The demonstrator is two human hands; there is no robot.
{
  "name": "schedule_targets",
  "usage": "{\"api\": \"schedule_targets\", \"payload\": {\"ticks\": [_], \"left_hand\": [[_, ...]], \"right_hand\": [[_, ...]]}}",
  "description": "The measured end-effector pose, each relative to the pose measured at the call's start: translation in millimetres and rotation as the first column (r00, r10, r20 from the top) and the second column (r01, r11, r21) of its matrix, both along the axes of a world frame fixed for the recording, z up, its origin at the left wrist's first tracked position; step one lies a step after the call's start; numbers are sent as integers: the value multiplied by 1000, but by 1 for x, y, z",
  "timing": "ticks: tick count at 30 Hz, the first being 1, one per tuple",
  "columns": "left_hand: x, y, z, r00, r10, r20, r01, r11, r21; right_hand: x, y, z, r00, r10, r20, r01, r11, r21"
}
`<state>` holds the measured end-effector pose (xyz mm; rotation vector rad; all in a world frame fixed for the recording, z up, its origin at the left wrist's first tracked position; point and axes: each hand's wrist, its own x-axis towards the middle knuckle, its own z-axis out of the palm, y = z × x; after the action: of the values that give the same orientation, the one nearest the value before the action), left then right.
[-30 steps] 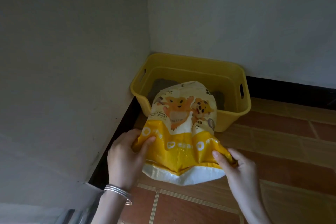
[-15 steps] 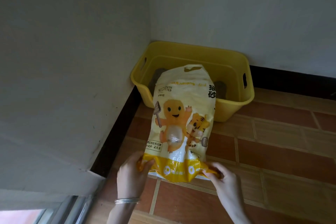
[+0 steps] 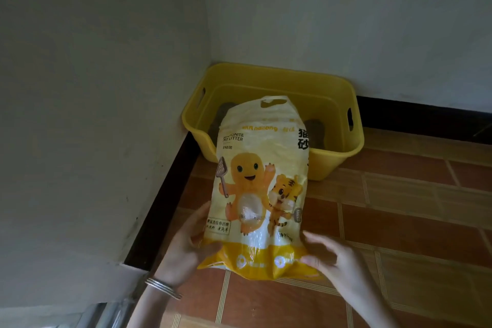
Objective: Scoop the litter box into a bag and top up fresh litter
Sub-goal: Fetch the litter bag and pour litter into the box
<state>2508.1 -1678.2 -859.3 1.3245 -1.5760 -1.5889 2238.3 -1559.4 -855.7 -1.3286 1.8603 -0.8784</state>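
A yellow-and-white cat litter bag (image 3: 259, 189) with cartoon figures stands upright on the tiled floor, its handle end on top, in front of the yellow litter box (image 3: 338, 160). The box sits in the corner of two walls, and some grey litter shows inside it beside the bag. My left hand (image 3: 186, 245) grips the bag's lower left side. My right hand (image 3: 330, 258) touches the bag's lower right corner with its fingers spread. No scoop is in view.
White walls meet behind the box, with a black skirting (image 3: 159, 205) along both. The reddish-brown tiled floor (image 3: 399, 234) stretches to the right. A metal bangle (image 3: 162, 286) is on my left wrist. A metal rail shows at the bottom left.
The bag has gone from tipped over the box rim to upright on the floor, drawn back toward me. My right hand's fingers have loosened and spread.
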Motion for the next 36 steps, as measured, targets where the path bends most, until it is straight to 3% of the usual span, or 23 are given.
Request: {"api": "schedule_targets", "payload": {"ticks": [2, 4, 6, 8, 14, 19, 26, 36], "left_hand": [[-5, -8, 8, 996, -83, 14, 82, 996, 31], [-15, -19, 21, 998, -52, -47, 54, 998, 34], [-26, -37, 34, 993, -9, -117, 1, 998, -71], [-37, -63, 46, 997, -12, -80, -3, 983, -186], [-77, -157, 61, 998, -21, 58, 37, 956, -289], [-111, -221, 63, 995, -77, 56, 92, 931, -354], [-130, -269, 45, 979, -126, 162, 181, 904, -387], [-134, -279, 38, 971, -149, 186, 215, 884, -415]], "right_hand": [[-5, -15, 15, 1000, -10, 14, 11, 997, -75], [-11, -36, 30, 998, -36, 48, 44, 987, -156], [-17, -61, 46, 996, -49, 70, 63, 975, -213], [-24, -90, 59, 997, -42, 60, 57, 962, -268], [-55, -170, 82, 997, -16, -79, -16, 920, -391], [-80, -220, 78, 994, -14, -110, -26, 937, -349], [-102, -259, 54, 993, 63, -99, -78, 985, -156], [-106, -272, 32, 987, 127, 96, -118, 988, -97]]}}
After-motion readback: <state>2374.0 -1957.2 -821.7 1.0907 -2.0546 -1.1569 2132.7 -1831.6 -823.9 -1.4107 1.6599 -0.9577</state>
